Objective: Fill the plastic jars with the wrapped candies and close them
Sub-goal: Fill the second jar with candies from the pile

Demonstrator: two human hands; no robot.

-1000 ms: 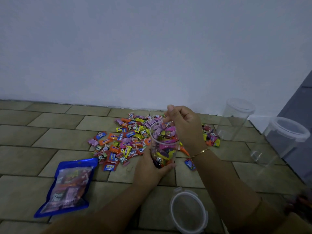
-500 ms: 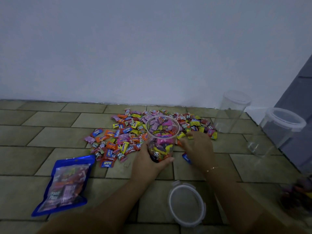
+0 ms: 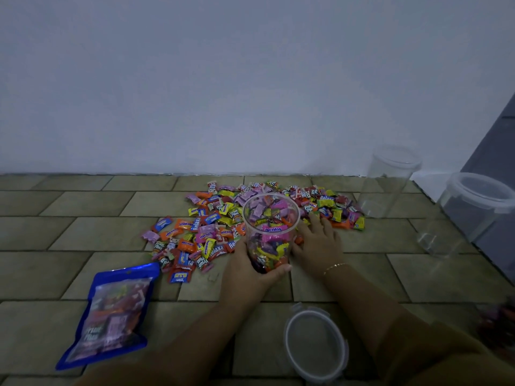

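A clear plastic jar point(image 3: 271, 232), nearly full of wrapped candies, stands open on the tiled floor. My left hand point(image 3: 249, 270) grips its lower part from the near side. My right hand point(image 3: 317, 240) lies low on the floor just right of the jar, its fingers stretched onto the right part of the candy pile point(image 3: 331, 210). The bigger part of the loose wrapped candies point(image 3: 203, 235) is spread left of and behind the jar. A round clear lid point(image 3: 315, 344) lies on the floor near me.
Two empty clear jars stand at the right: a tall one point(image 3: 387, 182) by the wall and a wider one point(image 3: 473, 210) with a rimmed top. A blue candy bag point(image 3: 111, 316) lies front left. Something dark and blurred point(image 3: 498, 321) sits at the right edge.
My right hand dropped from above the jar's mouth down to the candies on the floor at the jar's right. My left hand kept its hold on the jar.
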